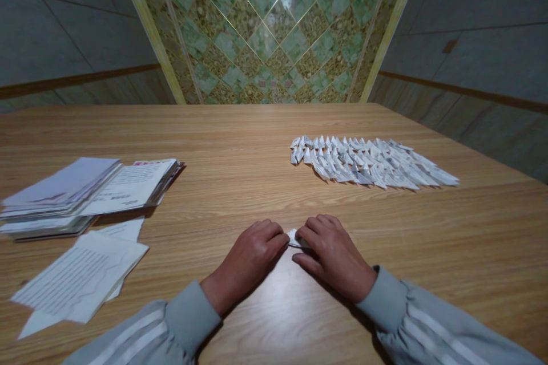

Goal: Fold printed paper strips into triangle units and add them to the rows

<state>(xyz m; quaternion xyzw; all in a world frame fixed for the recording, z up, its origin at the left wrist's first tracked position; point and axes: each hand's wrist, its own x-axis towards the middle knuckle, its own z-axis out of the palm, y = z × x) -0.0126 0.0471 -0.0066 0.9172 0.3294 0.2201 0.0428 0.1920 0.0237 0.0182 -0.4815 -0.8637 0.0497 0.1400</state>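
Between my two hands, low over the wooden table (222, 182), is a small folded piece of white paper (293, 236), mostly covered by fingers. My left hand (257, 251) is closed, its fingertips at the paper's left end. On the right end rest the curled fingers of my right hand (331, 251), with the thumb held a little apart below. How the paper is folded underneath the fingers cannot be seen.
Rows of small folded paper pieces (355, 162) stand at the back right. To the left lie a stack of papers (64, 188), a printed booklet (132, 185) and several loose printed sheets (85, 271). A tiled wall (274, 28) rises behind the table.
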